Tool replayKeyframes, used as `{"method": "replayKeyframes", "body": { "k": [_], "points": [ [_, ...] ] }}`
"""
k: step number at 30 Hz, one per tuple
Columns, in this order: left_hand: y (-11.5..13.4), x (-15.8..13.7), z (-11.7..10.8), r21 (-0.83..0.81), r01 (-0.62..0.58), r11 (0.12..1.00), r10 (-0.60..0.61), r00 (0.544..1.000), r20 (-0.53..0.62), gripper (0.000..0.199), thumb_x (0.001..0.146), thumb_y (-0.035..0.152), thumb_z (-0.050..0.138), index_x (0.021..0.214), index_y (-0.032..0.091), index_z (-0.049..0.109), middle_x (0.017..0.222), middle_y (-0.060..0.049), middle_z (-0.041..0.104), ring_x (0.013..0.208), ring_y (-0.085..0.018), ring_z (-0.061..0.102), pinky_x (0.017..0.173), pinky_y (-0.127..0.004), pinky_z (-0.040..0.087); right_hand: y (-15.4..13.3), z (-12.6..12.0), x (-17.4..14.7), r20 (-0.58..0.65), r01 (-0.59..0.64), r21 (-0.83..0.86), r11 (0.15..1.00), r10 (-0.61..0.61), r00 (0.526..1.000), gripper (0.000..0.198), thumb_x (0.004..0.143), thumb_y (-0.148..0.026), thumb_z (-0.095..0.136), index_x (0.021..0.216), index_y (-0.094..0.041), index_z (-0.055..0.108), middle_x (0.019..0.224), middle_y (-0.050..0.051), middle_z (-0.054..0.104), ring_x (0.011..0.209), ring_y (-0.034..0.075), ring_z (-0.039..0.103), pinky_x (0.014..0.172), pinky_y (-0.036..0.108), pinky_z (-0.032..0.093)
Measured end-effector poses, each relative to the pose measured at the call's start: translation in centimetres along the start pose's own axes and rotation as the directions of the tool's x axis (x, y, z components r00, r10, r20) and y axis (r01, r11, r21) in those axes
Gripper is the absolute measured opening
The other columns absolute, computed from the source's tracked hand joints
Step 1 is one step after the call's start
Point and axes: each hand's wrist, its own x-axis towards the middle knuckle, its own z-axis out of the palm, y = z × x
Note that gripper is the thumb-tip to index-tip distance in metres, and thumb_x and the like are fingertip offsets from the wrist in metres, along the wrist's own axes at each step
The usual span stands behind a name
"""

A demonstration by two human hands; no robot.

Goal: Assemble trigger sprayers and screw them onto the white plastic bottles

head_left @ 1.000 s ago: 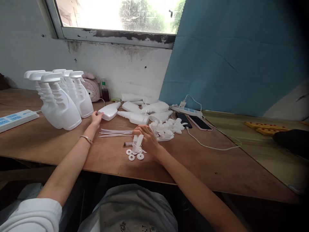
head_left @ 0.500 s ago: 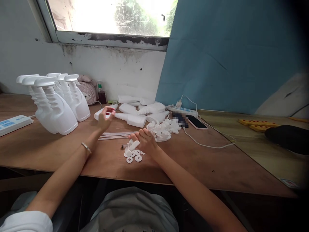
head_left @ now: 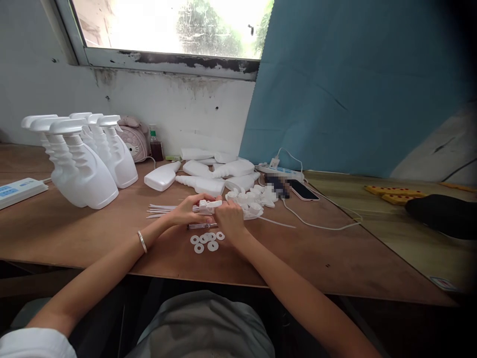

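Note:
Above the front middle of the table, my left hand (head_left: pixel 188 211) is closed around a white spray trigger head (head_left: pixel 211 204). My right hand (head_left: pixel 230 219) is closed right against it, its fingers touching the head. A thin white tube (head_left: pixel 279 223) sticks out to the right from behind my right hand; its other end is hidden. Under the hands lie several flat white washers (head_left: pixel 212 246) and a slim screwdriver-like tool (head_left: pixel 201 226). Further thin tubes (head_left: pixel 158 211) lie left of my left hand. A pile of white trigger heads (head_left: pixel 255 199) is just beyond my right hand.
Several white bottles (head_left: pixel 203 185) lie behind the hands, one bottle (head_left: pixel 161 178) apart at left. Assembled spray bottles (head_left: pixel 95 174) stand at left by a power strip (head_left: pixel 22 191). A phone (head_left: pixel 303 190), a cable (head_left: pixel 320 226) and another power strip (head_left: pixel 288 172) are at right.
My left hand has come down and right from beside the lone bottle to take hold of the trigger head. My right hand has raised the head off the washers, and a tube now shows at right.

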Motion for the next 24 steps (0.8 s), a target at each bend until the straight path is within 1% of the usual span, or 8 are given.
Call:
{"method": "replayKeyframes", "body": {
  "k": [2, 4, 7, 9, 12, 17, 21, 24],
  "points": [
    [-0.3, 0.1, 0.2, -0.039, 0.040, 0.998, -0.042, 0.998, -0.054, 0.041, 0.065, 0.037, 0.070, 0.095, 0.012, 0.059, 0.084, -0.003, 0.061, 0.075, -0.015, 0.054, 0.067, -0.024, 0.042, -0.1, -0.1, 0.0, 0.020, 0.013, 0.013, 1.000, -0.013, 1.000, 0.012, 0.084, -0.012, 0.045, 0.083, -0.010, 0.057, 0.061, 0.009, 0.061, 0.062, 0.021, 0.056, 0.053, 0.029, 0.032],
    [-0.7, 0.2, 0.1, -0.132, 0.104, 0.986, -0.117, 0.988, -0.098, 0.034, 0.069, 0.039, 0.066, 0.087, 0.010, 0.060, 0.075, -0.002, 0.060, 0.068, -0.013, 0.053, 0.063, -0.024, 0.042, -0.2, -0.3, 0.0, 0.022, 0.035, 0.027, 0.999, -0.035, 0.999, 0.015, 0.087, -0.022, 0.044, 0.085, -0.011, 0.055, 0.067, 0.009, 0.062, 0.066, 0.022, 0.057, 0.055, 0.030, 0.033],
    [-1.5, 0.5, -0.9, -0.294, 0.204, 0.934, -0.256, 0.954, -0.152, 0.036, 0.069, 0.042, 0.064, 0.087, 0.010, 0.062, 0.073, -0.003, 0.061, 0.064, -0.014, 0.055, 0.059, -0.025, 0.044, -0.4, -0.6, 0.1, -0.008, 0.068, 0.050, 0.996, -0.068, 0.998, 0.028, 0.089, -0.037, 0.040, 0.089, -0.012, 0.054, 0.078, 0.011, 0.062, 0.075, 0.023, 0.055, 0.062, 0.031, 0.035],
    [-2.0, 0.5, -1.6, -0.373, 0.261, 0.890, -0.346, 0.920, -0.182, 0.039, 0.068, 0.042, 0.064, 0.089, 0.010, 0.062, 0.073, -0.004, 0.062, 0.060, -0.013, 0.056, 0.056, -0.025, 0.044, -0.6, -0.6, 0.1, -0.054, 0.101, 0.072, 0.992, -0.097, 0.994, 0.030, 0.090, -0.038, 0.038, 0.090, -0.012, 0.054, 0.082, 0.010, 0.061, 0.078, 0.023, 0.053, 0.066, 0.032, 0.035],
    [-2.2, 0.4, -2.1, -0.435, 0.311, 0.845, -0.423, 0.887, -0.186, 0.038, 0.066, 0.040, 0.065, 0.088, 0.010, 0.062, 0.070, -0.003, 0.061, 0.056, -0.012, 0.054, 0.053, -0.024, 0.043, -0.8, -0.4, 0.1, -0.102, 0.145, 0.091, 0.985, -0.135, 0.986, 0.024, 0.091, -0.028, 0.036, 0.090, -0.014, 0.055, 0.082, 0.008, 0.061, 0.077, 0.022, 0.051, 0.068, 0.032, 0.033],
    [-1.7, 0.3, -1.0, -0.481, 0.308, 0.821, -0.421, 0.896, -0.144, 0.037, 0.064, 0.039, 0.069, 0.086, 0.011, 0.061, 0.070, -0.002, 0.060, 0.059, -0.011, 0.054, 0.055, -0.024, 0.045, -0.5, -0.2, 0.1, -0.104, 0.169, 0.104, 0.980, -0.158, 0.982, 0.022, 0.091, -0.021, 0.037, 0.085, -0.015, 0.058, 0.078, 0.007, 0.061, 0.076, 0.020, 0.050, 0.067, 0.031, 0.031],
    [-1.7, 0.2, -0.5, -0.421, 0.274, 0.865, -0.377, 0.907, -0.185, 0.039, 0.060, 0.034, 0.074, 0.087, 0.011, 0.059, 0.069, -0.001, 0.058, 0.059, -0.010, 0.053, 0.052, -0.022, 0.044, -0.4, -0.2, 0.2, -0.104, 0.171, 0.143, 0.975, -0.158, 0.982, 0.026, 0.092, -0.023, 0.037, 0.082, -0.016, 0.060, 0.079, 0.007, 0.063, 0.077, 0.020, 0.051, 0.067, 0.030, 0.033],
    [-1.6, 0.2, -0.6, -0.382, 0.255, 0.888, -0.339, 0.925, -0.171, 0.041, 0.056, 0.031, 0.077, 0.085, 0.011, 0.056, 0.068, 0.000, 0.057, 0.056, -0.009, 0.051, 0.049, -0.021, 0.043, -0.5, -0.2, 0.1, -0.099, 0.181, 0.191, 0.965, -0.165, 0.981, 0.027, 0.092, -0.026, 0.038, 0.084, -0.016, 0.061, 0.088, 0.008, 0.065, 0.081, 0.019, 0.053, 0.068, 0.029, 0.035]
  ]
}}
